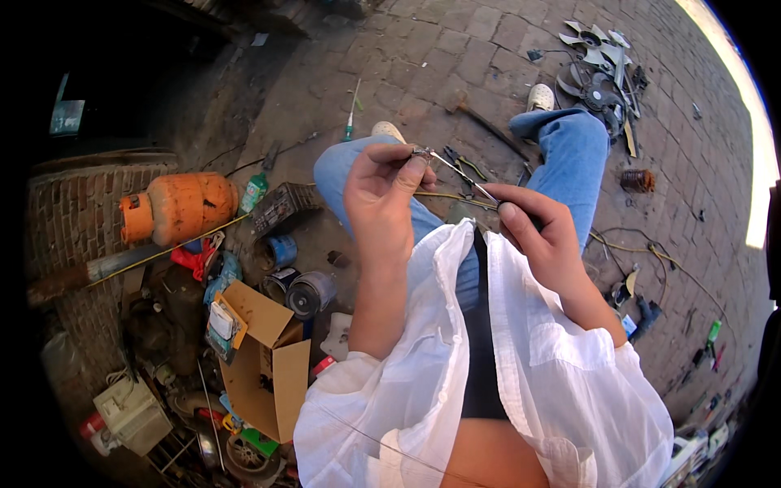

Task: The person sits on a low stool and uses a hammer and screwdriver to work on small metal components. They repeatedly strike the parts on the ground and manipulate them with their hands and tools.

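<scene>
Thumb and fingertips of the left hand [381, 195] pinch a small dark piece [421, 153], held up out in front of the white shirt [415, 325]. The right hand [547, 234] closes around the dark handle of a slim tool [484, 192], whose thin metallic shaft slants up to the piece; whether its tip touches is hard to tell. The piece looks dull and uneven, its detail too small to make out. A green bottle [254, 193] bears a paler label with unreadable writing.
</scene>
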`<state>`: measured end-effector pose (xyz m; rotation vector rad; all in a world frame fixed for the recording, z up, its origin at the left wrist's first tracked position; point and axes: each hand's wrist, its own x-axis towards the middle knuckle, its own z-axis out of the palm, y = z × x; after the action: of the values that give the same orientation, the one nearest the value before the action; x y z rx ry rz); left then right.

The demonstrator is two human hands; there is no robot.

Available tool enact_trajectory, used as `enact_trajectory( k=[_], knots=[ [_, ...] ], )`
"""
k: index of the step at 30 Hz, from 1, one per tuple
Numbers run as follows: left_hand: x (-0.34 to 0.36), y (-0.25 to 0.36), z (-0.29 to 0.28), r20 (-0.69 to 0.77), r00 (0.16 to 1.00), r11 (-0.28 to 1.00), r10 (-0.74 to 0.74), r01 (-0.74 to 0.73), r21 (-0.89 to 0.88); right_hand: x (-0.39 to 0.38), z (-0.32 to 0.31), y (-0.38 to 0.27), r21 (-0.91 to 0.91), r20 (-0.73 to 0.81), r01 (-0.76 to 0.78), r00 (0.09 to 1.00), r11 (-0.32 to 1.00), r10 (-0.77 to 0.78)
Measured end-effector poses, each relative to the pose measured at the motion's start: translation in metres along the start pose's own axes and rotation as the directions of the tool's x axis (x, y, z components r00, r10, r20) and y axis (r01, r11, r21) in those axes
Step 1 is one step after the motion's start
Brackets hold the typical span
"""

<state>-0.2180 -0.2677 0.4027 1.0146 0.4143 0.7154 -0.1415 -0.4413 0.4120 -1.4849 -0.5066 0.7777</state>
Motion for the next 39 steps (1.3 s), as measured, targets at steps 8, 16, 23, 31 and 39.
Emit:
enact_trajectory(
  k=[8, 16, 23, 31, 39],
  knots=[
    [-0.003, 0.005, -0.004, 0.074, 0.993, 0.974, 0.087, -0.101, 0.201, 0.006, -0.017, -0.012, 0.033, 0.118, -0.075, 0.991, 0.997, 0.070],
    [-0.005, 0.006, 0.000, -0.007, 0.994, 0.974, 0.109, -0.106, 0.199, 0.006, 0.003, -0.002, -0.446, 0.033, 0.357, 0.923, 0.821, -0.384],
    [-0.004, 0.003, 0.006, -0.059, 0.988, 0.983, 0.144, -0.136, 0.123, 0.006, 0.009, 0.001, -0.534, 0.015, 0.373, 0.901, 0.758, -0.433],
    [-0.002, 0.000, -0.001, -0.003, 0.990, 0.965, 0.140, -0.136, 0.224, 0.011, 0.001, -0.001, -0.195, 0.007, 0.195, 0.980, 0.961, -0.197],
    [0.001, -0.005, -0.001, -0.075, 0.984, 0.968, 0.161, -0.142, 0.208, 0.009, 0.026, 0.006, -0.675, -0.034, 0.375, 0.844, 0.636, -0.535]
  ],
)
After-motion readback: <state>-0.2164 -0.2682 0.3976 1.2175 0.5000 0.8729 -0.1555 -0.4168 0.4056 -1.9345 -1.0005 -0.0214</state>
